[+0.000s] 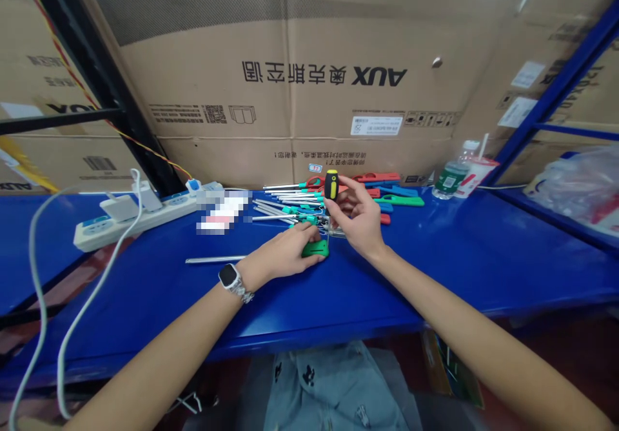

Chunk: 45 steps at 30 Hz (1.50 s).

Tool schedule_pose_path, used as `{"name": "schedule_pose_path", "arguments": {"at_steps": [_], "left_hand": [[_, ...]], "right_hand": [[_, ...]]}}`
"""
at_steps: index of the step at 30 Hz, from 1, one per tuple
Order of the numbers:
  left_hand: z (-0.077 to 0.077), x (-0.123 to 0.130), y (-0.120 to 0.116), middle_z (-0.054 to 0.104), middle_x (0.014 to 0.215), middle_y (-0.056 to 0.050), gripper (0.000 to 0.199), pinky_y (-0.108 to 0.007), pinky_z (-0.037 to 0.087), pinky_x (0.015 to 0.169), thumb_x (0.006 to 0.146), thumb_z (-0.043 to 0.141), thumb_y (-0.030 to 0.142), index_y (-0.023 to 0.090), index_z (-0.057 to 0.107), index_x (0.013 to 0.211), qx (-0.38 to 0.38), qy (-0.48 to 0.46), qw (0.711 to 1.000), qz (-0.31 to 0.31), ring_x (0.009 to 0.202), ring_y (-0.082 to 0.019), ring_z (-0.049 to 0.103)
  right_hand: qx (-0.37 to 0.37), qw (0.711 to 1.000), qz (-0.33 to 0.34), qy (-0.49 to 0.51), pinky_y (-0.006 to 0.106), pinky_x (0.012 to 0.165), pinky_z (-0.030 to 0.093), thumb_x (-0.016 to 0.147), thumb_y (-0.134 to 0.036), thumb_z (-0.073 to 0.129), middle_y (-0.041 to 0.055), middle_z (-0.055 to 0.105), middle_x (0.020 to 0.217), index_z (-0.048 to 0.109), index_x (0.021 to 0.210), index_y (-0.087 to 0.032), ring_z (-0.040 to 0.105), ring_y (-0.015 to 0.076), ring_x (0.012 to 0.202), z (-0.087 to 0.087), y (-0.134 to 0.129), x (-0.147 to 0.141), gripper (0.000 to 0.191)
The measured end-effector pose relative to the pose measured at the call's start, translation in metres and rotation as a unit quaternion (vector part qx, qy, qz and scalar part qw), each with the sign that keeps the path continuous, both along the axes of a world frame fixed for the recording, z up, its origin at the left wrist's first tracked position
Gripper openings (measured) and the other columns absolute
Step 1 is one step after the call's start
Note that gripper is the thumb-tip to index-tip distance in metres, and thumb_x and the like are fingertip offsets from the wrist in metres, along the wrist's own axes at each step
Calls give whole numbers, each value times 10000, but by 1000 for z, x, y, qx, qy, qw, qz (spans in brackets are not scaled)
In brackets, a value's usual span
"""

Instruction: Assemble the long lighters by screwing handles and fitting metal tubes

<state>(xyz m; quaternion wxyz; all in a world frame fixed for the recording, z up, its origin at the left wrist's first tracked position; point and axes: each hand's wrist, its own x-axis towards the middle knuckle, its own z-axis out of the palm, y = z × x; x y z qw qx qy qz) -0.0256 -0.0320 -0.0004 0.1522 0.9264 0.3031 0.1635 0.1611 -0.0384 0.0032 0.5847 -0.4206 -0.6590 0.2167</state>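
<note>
One in work: right hand (pixel 358 219) grip pinching screwdriver (pixel 331 186) upright over green handle (pixel 315 248), left hand (pixel 289 250) grip pinching that handle, pile (pixel 376 193) behind it unclear.

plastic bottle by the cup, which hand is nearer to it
Right. The right hand is left of the plastic bottle, gripping a screwdriver; the left hand is farther left.
</note>
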Motion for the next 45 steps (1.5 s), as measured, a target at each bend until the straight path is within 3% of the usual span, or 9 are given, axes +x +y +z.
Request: {"name": "schedule_pose_path", "arguments": {"at_steps": [6,15,19,26,30,35,38,45], "left_hand": [[-3,0,2,625,1054,-106,313,-399,539,834,930,566,455,167,643,1024,6,-4,1000,-4,925,-235,626],[-8,-2,6,616,1042,-100,308,-419,543,853,921,581,453,171,634,1033,-10,-14,1000,-6,924,-236,621],[-9,-1,6,608,1047,-101,305,-421,547,852,916,588,452,170,633,1024,-19,-18,1000,-4,925,-235,618],[-7,2,4,600,1005,-93,230,-411,537,872,914,597,407,179,610,945,-30,-33,999,-11,983,-246,601],[-7,2,4,597,1037,-105,247,-446,515,918,901,612,413,180,620,983,-13,-30,999,-5,1016,-266,574],[-7,2,3,576,1123,-125,328,-486,485,983,883,633,423,178,625,1102,12,-26,1000,5,1122,-306,537],[-7,2,4,577,1112,-121,354,-476,490,973,884,637,411,174,618,1147,1,-28,1000,1,1096,-297,546],[-10,0,10,599,1119,-120,343,-524,453,980,867,667,440,175,640,1083,6,-20,1000,20,1104,-321,539]], "right_hand": [[-4,999,-6,-40,413,738,585,898,-493,609,64,644,968,410,1450,-302,647,219,802,-5,-4,3,617],[7,999,18,-40,373,668,575,880,-433,625,64,664,1013,445,1367,-287,646,197,748,-5,-7,3,540],[-6,1000,14,-27,337,584,547,851,-482,651,83,668,1067,506,1205,-254,633,177,688,-2,-7,-1,445],[-54,998,31,0,313,508,516,730,-564,778,17,621,767,545,850,-235,607,168,596,-2,-1,0,421],[-110,988,109,-2,308,500,519,734,-556,778,-8,605,658,549,792,-230,613,170,574,6,2,9,402],[-153,965,213,-22,300,483,511,800,-576,694,36,679,808,610,936,-214,673,190,634,17,0,17,395],[-155,966,207,6,310,487,507,794,-564,701,23,673,744,588,905,-209,636,171,549,15,-2,12,389],[-148,978,110,96,273,380,420,656,-525,853,-35,644,566,503,822,-236,548,147,388,6,-1,-8,483]]}}
